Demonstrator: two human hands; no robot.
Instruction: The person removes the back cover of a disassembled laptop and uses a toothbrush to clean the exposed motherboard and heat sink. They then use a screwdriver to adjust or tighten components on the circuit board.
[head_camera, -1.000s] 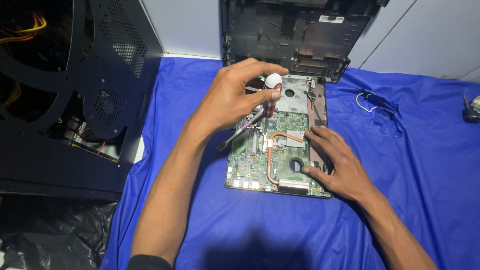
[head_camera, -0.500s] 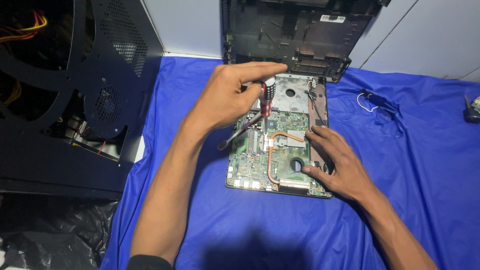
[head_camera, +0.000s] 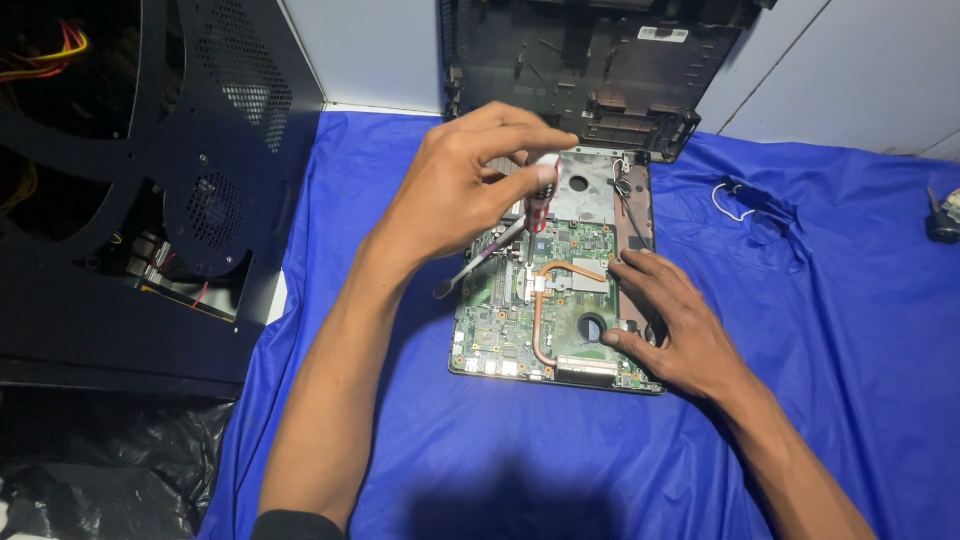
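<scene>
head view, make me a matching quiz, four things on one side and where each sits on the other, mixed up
Things:
1. circuit board
2. right hand
3. dark laptop shell
4. loose wire

Places:
A. upright against the wall behind the board
B. flat on the blue cloth, middle of the view
C. on the cloth to the right of the board
D. resting on the board's right edge

Pairs: 1-B, 2-D, 3-A, 4-C

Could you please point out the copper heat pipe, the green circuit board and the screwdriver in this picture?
copper heat pipe (head_camera: 537, 318): head view, its long straight run.
green circuit board (head_camera: 492, 335): head view, bare left half.
screwdriver (head_camera: 541, 195): head view, handle in left hand.
</scene>
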